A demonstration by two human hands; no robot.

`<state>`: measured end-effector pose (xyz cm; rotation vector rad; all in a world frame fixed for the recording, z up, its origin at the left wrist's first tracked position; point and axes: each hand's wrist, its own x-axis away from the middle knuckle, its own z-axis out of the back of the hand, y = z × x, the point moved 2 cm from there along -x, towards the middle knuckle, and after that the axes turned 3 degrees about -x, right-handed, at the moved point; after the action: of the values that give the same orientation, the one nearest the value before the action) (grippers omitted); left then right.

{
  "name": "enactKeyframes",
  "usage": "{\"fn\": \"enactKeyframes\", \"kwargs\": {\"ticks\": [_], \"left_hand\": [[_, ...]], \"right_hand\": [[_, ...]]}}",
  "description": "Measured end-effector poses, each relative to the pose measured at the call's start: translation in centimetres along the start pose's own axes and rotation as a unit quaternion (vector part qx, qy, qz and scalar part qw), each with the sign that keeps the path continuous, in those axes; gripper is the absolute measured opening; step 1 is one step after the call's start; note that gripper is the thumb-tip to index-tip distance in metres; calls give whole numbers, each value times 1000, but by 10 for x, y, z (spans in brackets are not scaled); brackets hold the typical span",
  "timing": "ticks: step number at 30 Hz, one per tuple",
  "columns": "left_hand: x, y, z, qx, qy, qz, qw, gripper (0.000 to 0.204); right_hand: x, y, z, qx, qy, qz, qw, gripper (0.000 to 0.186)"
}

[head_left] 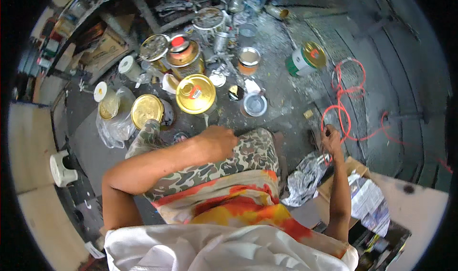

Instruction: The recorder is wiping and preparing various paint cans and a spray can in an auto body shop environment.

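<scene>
My left hand [215, 145] is closed over my camouflage-clad knee, its fingertips turned down so that whatever they hold, if anything, is hidden. Just beyond it stands a tin with a shiny gold lid [196, 94]; a second gold-lidded tin [147, 110] is to its left. Out to the right, my right hand [331, 140] has its fingers curled together beside a coiled red hose [339, 104]. What lies in those fingers is too small to make out. Crumpled plastic [305, 178] lies left of my right forearm.
Open tins of grey [255, 104] and brownish [249, 57] liquid stand ahead on the stained floor. A green-and-white tin [306, 59] is farther right. Paint-crusted cans [155, 47] crowd the back left. A white stool [63, 169] is at left, newspaper [369, 204] at lower right.
</scene>
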<state>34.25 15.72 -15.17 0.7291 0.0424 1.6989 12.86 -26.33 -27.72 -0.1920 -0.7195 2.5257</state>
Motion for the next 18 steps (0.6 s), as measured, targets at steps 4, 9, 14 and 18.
{"fn": "enactKeyframes", "kwargs": {"ticks": [4,9,14,18], "left_hand": [[11,-1,8,-10,7,24,1000,35],[16,-24,14,24,21,57,998,35],[5,-74,23,89,10,96,991,37],[-2,-139,37,125,18,181,975,40]], "right_hand": [[-55,-27,-29,-29,-16,72,997,10],[-130,-76,-81,-88,-75,168,979,10],[-208,-129,-146,-71,-149,215,963,14],[-266,-168,-183,-82,-174,251,949,15]]}}
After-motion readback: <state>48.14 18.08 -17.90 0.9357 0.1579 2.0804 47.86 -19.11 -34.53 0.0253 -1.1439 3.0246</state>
